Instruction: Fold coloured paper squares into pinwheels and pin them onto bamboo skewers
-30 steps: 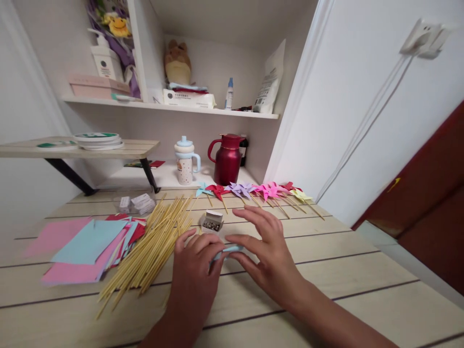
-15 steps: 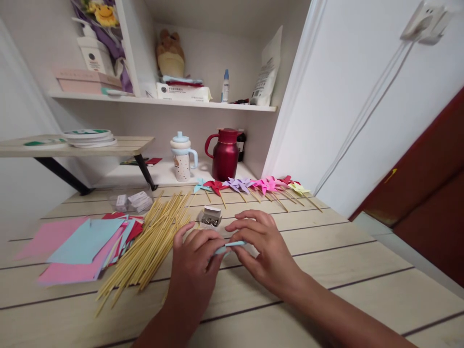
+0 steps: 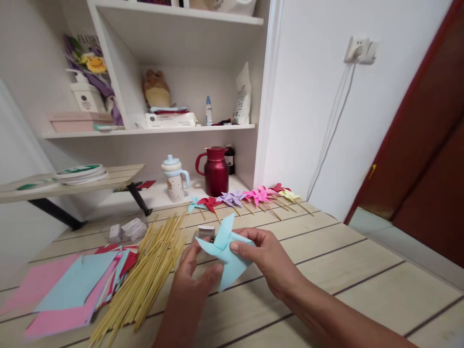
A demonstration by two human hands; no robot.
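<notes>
Right hand pinching blue paper pinwheel at middle, thumb on top. Left hand gripping from below. Pinwheel held up over table, not touching. Loose grip — folds might pop open. Small pin box just behind, bamboo sticks close on left — easy to bump.

Red jug and spouted cup stand under the shelf.
</notes>
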